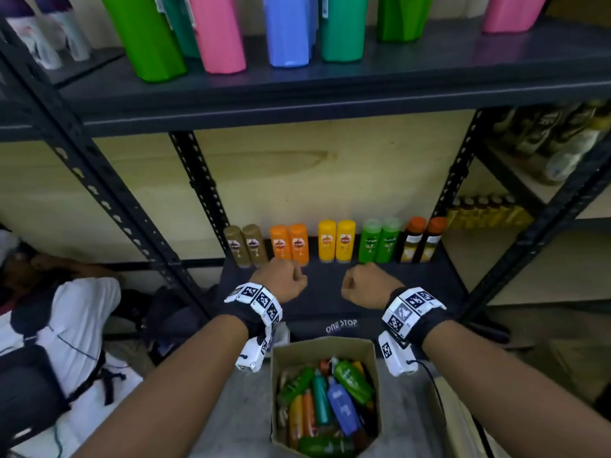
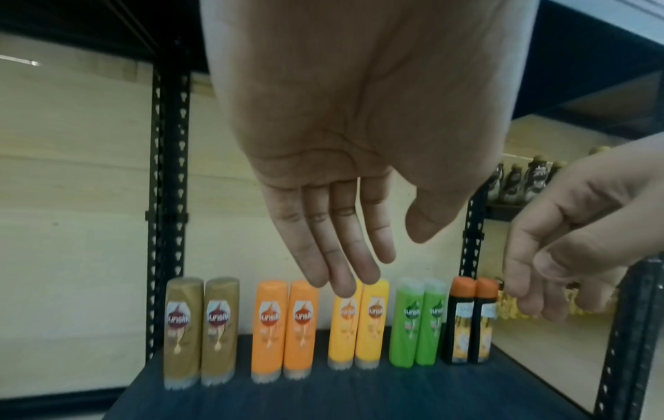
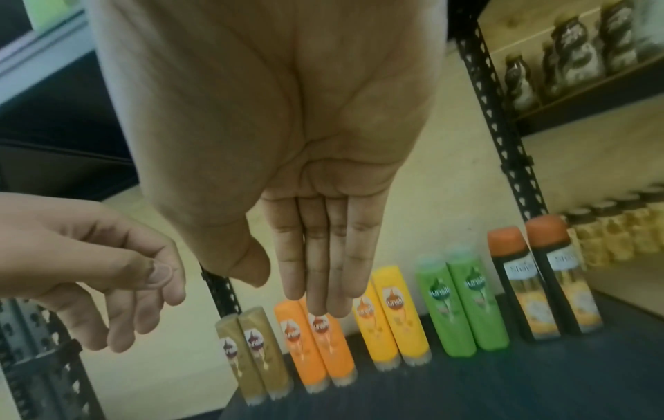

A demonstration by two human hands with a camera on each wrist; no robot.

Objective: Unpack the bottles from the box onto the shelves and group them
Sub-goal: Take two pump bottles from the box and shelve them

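Pairs of bottles stand in a row at the back of the low dark shelf [image 1: 325, 294]: gold-brown [image 1: 246, 244], orange [image 1: 290, 243], yellow [image 1: 336, 241], green [image 1: 379, 241] and dark ones with orange caps [image 1: 421, 241]. My left hand [image 1: 281, 279] hangs in front of the orange pair, with relaxed fingers [image 2: 345, 255] holding nothing. My right hand [image 1: 363, 284] hovers in front of the green pair, its fingers [image 3: 323, 270] straight and empty. Below my wrists the open cardboard box [image 1: 325, 344] holds several lying bottles, among them a green [image 1: 352, 380] and a blue one [image 1: 344, 408].
The upper shelf [image 1: 330, 94] carries tall green, pink and blue bottles. Black perforated uprights [image 1: 201, 190] flank the bay. A person in white [image 1: 76, 325] lies low at the left. The neighbouring rack at the right [image 1: 489, 209] holds yellow and dark bottles.
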